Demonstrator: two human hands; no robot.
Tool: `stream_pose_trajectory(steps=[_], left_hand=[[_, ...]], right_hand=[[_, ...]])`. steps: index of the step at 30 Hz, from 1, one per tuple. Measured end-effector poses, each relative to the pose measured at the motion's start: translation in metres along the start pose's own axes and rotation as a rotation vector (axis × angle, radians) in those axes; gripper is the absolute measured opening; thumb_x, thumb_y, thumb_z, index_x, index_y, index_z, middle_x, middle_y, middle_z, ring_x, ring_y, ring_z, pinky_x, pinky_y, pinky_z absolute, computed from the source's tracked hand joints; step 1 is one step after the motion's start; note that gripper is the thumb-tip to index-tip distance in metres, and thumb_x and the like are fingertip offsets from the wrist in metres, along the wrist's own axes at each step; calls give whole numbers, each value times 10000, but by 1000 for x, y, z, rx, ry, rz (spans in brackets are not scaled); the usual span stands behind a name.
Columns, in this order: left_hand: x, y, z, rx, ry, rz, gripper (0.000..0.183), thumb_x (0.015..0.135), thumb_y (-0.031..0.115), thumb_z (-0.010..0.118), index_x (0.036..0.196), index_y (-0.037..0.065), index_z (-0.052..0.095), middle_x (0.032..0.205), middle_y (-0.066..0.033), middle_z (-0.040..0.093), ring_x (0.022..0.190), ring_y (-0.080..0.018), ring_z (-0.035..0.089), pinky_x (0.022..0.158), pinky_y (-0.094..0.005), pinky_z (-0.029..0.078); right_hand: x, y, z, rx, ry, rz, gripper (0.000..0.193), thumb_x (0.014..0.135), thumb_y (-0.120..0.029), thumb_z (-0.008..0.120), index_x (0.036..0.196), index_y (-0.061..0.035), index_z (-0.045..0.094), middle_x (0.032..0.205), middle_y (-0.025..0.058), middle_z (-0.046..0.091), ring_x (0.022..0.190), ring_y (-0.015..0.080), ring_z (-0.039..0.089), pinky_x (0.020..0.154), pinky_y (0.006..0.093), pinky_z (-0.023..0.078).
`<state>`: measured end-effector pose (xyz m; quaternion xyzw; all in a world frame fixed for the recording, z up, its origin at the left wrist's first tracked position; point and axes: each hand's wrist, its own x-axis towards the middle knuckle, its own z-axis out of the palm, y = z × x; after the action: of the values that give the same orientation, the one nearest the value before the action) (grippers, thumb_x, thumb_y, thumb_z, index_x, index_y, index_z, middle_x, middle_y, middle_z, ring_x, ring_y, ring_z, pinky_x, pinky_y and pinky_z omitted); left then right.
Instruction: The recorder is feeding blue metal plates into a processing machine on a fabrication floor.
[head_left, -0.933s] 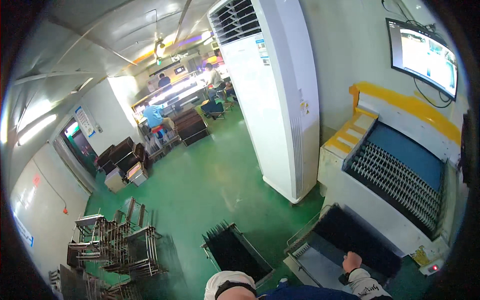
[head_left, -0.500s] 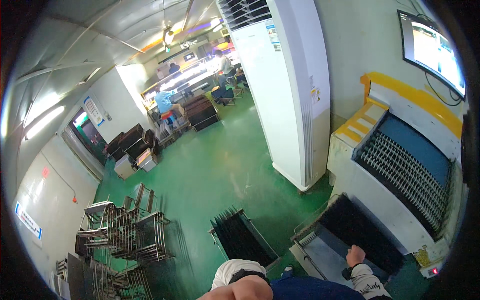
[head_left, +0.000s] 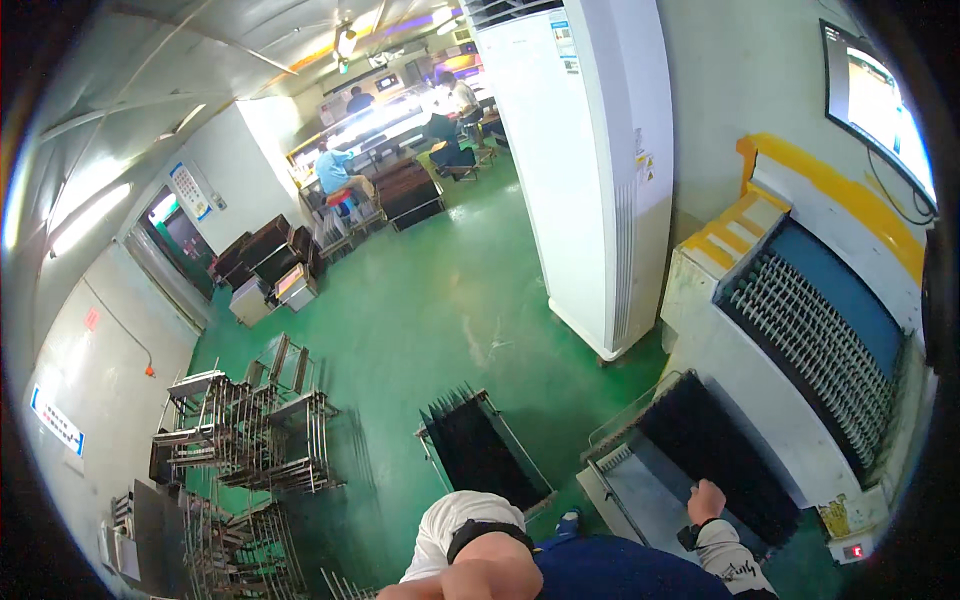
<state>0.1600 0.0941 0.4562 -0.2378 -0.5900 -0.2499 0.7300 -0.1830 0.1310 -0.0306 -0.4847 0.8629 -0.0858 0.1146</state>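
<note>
My right hand (head_left: 707, 501), below a white sleeve and a dark wristwatch (head_left: 690, 537), is closed above a wire rack (head_left: 612, 460) at the lower right. Beneath and beside it are a grey flat panel (head_left: 645, 490) and a tight row of thin black sheets (head_left: 715, 450). Whatever its fingers hold, if anything, is hidden. My left hand (head_left: 490, 575) is near the bottom edge, very close to view, with a white sleeve and black cuff behind it; its fingers cannot be made out. Ahead of it a second rack (head_left: 520, 435) on the floor holds upright black sheets (head_left: 470, 440).
A machine with a roller bed (head_left: 815, 350) stands at the right, beside a tall white air conditioner (head_left: 590, 200). Metal rack frames (head_left: 245, 430) are stacked at the left. Dark crates (head_left: 270, 260) and seated people (head_left: 340, 175) are farther back on the green floor (head_left: 430, 310).
The view has shifted slightly, so the near racks sit higher in it. Metal prongs now show at the bottom edge. My right hand stays closed over the rack.
</note>
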Motion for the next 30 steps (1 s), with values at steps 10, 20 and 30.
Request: stream_pose_trajectory(steps=[10,20,30], left_hand=[[-21,2,-1,-87,44,-27,238,933,66,616,1168,47,586,1243,-50,535,1254,-184,482,1041,-378,400],[-22,-4,-6,-139,56,-17,123,917,66,637,1031,19,634,1155,-83,564,1165,-209,533,1029,-373,419],[-24,-34,-14,-164,-3,317,115,905,62,645,1009,12,636,1089,-90,583,1112,-248,573,1037,-429,448]], right_hand=[[2,6,8,-1,18,3,173,853,-198,649,872,-27,636,875,185,656,871,378,638,749,486,490],[0,10,7,0,71,-33,177,839,-212,669,854,-41,624,870,172,658,855,376,641,738,487,493],[1,6,10,-13,40,-5,171,862,-208,637,854,-37,649,858,178,662,846,379,642,742,492,494]])
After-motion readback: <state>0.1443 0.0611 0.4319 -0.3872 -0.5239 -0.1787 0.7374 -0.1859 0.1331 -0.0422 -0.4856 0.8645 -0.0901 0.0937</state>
